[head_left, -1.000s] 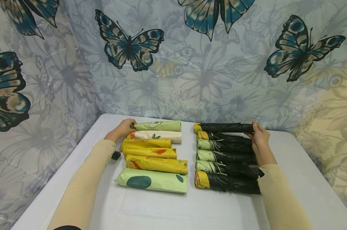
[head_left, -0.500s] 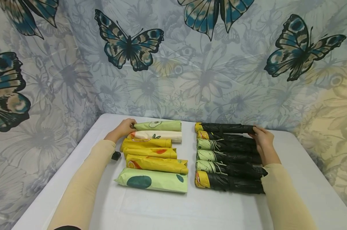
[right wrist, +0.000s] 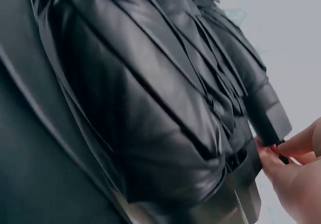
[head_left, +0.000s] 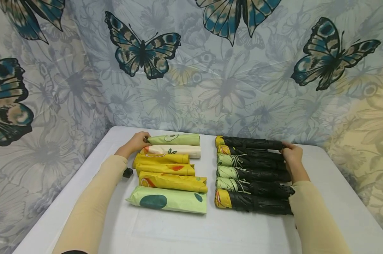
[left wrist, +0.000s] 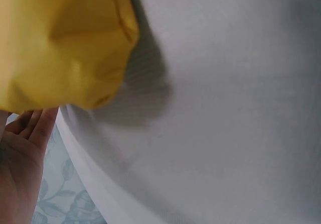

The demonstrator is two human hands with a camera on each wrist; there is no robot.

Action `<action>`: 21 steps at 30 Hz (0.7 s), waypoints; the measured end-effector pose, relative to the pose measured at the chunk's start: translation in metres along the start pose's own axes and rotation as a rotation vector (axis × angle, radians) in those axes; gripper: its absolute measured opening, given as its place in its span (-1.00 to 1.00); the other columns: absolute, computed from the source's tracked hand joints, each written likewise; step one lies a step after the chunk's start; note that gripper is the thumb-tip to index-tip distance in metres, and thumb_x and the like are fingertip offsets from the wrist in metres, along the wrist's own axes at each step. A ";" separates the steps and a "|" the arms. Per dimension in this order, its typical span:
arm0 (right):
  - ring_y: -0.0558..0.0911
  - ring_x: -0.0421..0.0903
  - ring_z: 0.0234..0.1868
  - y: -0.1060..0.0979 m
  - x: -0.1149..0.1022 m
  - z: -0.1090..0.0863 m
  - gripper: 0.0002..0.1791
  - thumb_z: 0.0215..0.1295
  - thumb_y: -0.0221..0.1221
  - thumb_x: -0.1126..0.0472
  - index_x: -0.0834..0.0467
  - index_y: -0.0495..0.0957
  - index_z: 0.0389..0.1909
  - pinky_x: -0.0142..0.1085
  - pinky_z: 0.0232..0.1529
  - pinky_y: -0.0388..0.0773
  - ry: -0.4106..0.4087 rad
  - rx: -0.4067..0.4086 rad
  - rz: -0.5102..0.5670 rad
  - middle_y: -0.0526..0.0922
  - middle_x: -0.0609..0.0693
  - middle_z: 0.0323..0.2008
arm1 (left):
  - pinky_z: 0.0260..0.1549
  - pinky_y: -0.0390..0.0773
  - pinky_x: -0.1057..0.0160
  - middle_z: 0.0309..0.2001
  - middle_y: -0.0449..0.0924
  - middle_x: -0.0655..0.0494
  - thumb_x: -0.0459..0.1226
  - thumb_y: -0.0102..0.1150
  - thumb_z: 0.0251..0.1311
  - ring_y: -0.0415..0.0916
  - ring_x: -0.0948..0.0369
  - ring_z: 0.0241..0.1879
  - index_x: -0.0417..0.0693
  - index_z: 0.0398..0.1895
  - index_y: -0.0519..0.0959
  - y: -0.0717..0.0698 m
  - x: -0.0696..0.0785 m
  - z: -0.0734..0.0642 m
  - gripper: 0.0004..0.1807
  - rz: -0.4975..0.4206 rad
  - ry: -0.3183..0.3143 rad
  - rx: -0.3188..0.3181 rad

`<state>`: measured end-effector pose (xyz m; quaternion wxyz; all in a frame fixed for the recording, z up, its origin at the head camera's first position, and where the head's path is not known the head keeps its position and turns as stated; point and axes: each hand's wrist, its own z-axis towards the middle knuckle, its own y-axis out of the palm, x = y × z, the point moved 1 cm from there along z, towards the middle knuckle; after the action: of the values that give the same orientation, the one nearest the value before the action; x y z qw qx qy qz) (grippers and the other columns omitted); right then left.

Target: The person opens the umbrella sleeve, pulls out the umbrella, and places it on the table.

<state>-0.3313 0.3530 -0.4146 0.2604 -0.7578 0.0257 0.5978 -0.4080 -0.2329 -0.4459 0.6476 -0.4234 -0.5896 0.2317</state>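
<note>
My left hand (head_left: 136, 143) holds the left end of a light green fabric roll (head_left: 175, 139) with an avocado print, farthest back in the left row. In the left wrist view, that hand's fingers (left wrist: 37, 128) reach out past a yellow roll (left wrist: 70, 48) that hides their tips. At the back of the right row, my right hand (head_left: 292, 154) pinches the right end of a black folded umbrella (head_left: 251, 142) with a yellow left end. In the right wrist view, thumb and fingers (right wrist: 296, 158) pinch at the tip of its handle (right wrist: 273, 118).
Nearer me in the left row lie a cream roll (head_left: 178, 151), several yellow rolls (head_left: 172, 180) and a large green one (head_left: 178, 200). More black umbrellas (head_left: 258, 203) lie below the held one. A small black object (head_left: 127, 172) lies by my left forearm; the white table (head_left: 178, 233) meets a butterfly-print cloth.
My right hand has moved slightly right and nearer me, and the umbrella's right end has come along with it. My left hand has stayed in place.
</note>
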 end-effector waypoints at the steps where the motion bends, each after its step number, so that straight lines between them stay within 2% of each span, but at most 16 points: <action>1: 0.48 -0.52 -0.31 -0.001 0.001 0.000 -0.39 0.38 -0.18 0.46 0.24 0.13 0.46 -0.58 -0.24 0.48 -0.005 -0.006 -0.003 -0.01 0.30 0.51 | -0.02 0.59 0.01 0.01 0.56 -0.26 -0.39 0.18 0.27 0.54 -0.09 -0.01 -0.30 -0.02 0.55 0.000 0.000 0.000 -0.75 -0.001 0.000 -0.001; 3: 0.47 -0.56 -0.36 -0.002 0.003 0.001 -0.37 0.35 -0.17 0.51 0.26 0.13 0.46 -0.63 -0.33 0.42 -0.011 -0.012 0.036 -0.02 0.31 0.51 | -0.01 0.59 0.01 0.02 0.55 -0.26 -0.39 0.18 0.27 0.54 -0.09 0.00 -0.30 -0.01 0.54 0.000 0.000 0.000 -0.75 -0.002 -0.003 -0.002; 5: 0.46 -0.56 -0.32 -0.003 0.004 -0.001 -0.37 0.34 -0.16 0.52 0.27 0.13 0.45 -0.66 -0.29 0.45 -0.013 -0.025 0.082 -0.03 0.28 0.52 | -0.01 0.59 0.01 0.03 0.54 -0.26 -0.39 0.18 0.28 0.53 -0.09 0.00 -0.30 0.00 0.54 0.000 0.000 0.000 -0.75 0.000 -0.004 -0.002; 6: 0.46 -0.53 -0.25 -0.004 0.004 -0.001 -0.37 0.35 -0.15 0.52 0.28 0.13 0.45 -0.69 -0.25 0.45 -0.015 -0.024 0.100 0.04 0.27 0.50 | -0.02 0.59 0.01 0.03 0.53 -0.26 -0.39 0.17 0.28 0.53 -0.09 0.00 -0.30 0.00 0.54 0.000 -0.001 0.000 -0.75 0.000 -0.006 -0.003; 7: 0.47 -0.52 -0.23 -0.004 0.005 -0.001 -0.38 0.34 -0.13 0.52 0.29 0.14 0.45 -0.70 -0.23 0.45 -0.021 -0.021 0.117 0.19 0.22 0.46 | -0.02 0.59 0.01 0.03 0.53 -0.26 -0.39 0.17 0.28 0.53 -0.09 0.00 -0.30 0.00 0.54 0.000 -0.001 0.000 -0.75 0.000 -0.007 -0.003; 8: 0.49 -0.50 -0.20 -0.004 0.006 -0.001 -0.38 0.34 -0.13 0.53 0.30 0.14 0.44 -0.71 -0.23 0.46 -0.025 -0.020 0.143 0.34 0.16 0.38 | -0.02 0.59 0.01 0.03 0.53 -0.26 -0.39 0.17 0.28 0.53 -0.09 0.00 -0.30 0.00 0.53 0.000 -0.001 0.000 -0.75 -0.001 -0.008 -0.003; 10: 0.49 -0.48 -0.17 -0.006 0.009 -0.001 -0.37 0.35 -0.11 0.53 0.33 0.11 0.45 -0.69 -0.27 0.44 -0.038 -0.026 0.182 0.61 -0.06 0.07 | -0.02 0.59 0.01 0.03 0.53 -0.27 -0.39 0.17 0.28 0.53 -0.09 0.00 -0.31 0.00 0.53 0.000 0.000 -0.001 -0.75 -0.001 -0.006 -0.003; 12: 0.51 -0.49 -0.17 -0.007 0.012 -0.001 -0.37 0.36 -0.12 0.53 0.35 0.07 0.46 -0.66 -0.31 0.40 -0.047 -0.038 0.214 0.63 -0.31 -0.22 | -0.03 0.59 0.01 0.02 0.54 -0.27 -0.39 0.17 0.28 0.53 -0.09 -0.01 -0.31 -0.01 0.53 0.000 0.000 -0.001 -0.75 -0.002 -0.005 0.001; 13: 0.52 -0.49 -0.17 -0.008 0.013 -0.001 -0.36 0.37 -0.11 0.53 0.35 0.05 0.47 -0.64 -0.32 0.40 -0.048 -0.044 0.228 0.58 -0.38 -0.30 | -0.03 0.60 0.02 0.02 0.54 -0.27 -0.40 0.17 0.28 0.53 -0.09 -0.01 -0.31 -0.01 0.53 0.001 0.000 -0.001 -0.75 -0.002 -0.004 0.002; 15: 0.53 -0.46 -0.08 -0.009 0.015 -0.001 -0.36 0.40 -0.13 0.49 0.33 0.01 0.48 -0.68 -0.22 0.43 -0.032 -0.056 0.265 0.57 -0.38 -0.25 | -0.03 0.60 0.02 0.02 0.54 -0.27 -0.40 0.17 0.28 0.53 -0.09 -0.01 -0.31 0.00 0.53 0.001 0.000 -0.002 -0.75 0.000 -0.004 0.005; 16: 0.54 -0.43 0.04 -0.009 0.016 -0.001 -0.37 0.42 -0.14 0.47 0.32 -0.01 0.49 -0.68 -0.10 0.45 -0.025 -0.060 0.281 0.61 -0.27 -0.13 | -0.03 0.60 0.01 0.02 0.54 -0.27 -0.40 0.17 0.28 0.53 -0.09 -0.01 -0.31 0.00 0.53 0.001 0.000 -0.002 -0.75 -0.001 -0.004 0.007; 18: 0.44 -0.30 0.29 -0.009 0.015 -0.001 -0.38 0.46 -0.16 0.39 0.28 -0.03 0.51 -0.65 0.14 0.42 -0.003 -0.062 0.300 0.52 -0.10 0.20 | -0.02 0.60 0.01 0.03 0.54 -0.27 -0.40 0.17 0.29 0.53 -0.10 0.00 -0.31 0.01 0.53 0.002 0.000 -0.002 -0.75 -0.002 -0.006 0.009; 19: 0.35 -0.24 0.40 -0.009 0.015 -0.001 -0.39 0.49 -0.18 0.34 0.27 -0.04 0.51 -0.62 0.24 0.37 -0.003 -0.062 0.266 0.40 0.00 0.34 | -0.01 0.60 0.00 0.04 0.53 -0.27 -0.40 0.17 0.29 0.53 -0.10 0.01 -0.31 0.01 0.53 0.002 0.000 -0.002 -0.74 -0.003 -0.006 0.008; 21: 0.22 -0.08 0.49 -0.009 0.014 -0.001 -0.39 0.52 -0.22 0.23 0.26 -0.06 0.52 -0.58 0.26 0.37 -0.019 -0.067 0.155 0.15 0.15 0.49 | 0.01 0.59 -0.01 0.07 0.52 -0.29 -0.39 0.17 0.29 0.52 -0.12 0.04 -0.32 0.04 0.52 0.002 0.000 -0.003 -0.72 -0.002 -0.003 0.005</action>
<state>-0.3234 0.3646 -0.4244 0.1883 -0.7561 0.0618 0.6238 -0.4046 -0.2326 -0.4467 0.6480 -0.4208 -0.5905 0.2330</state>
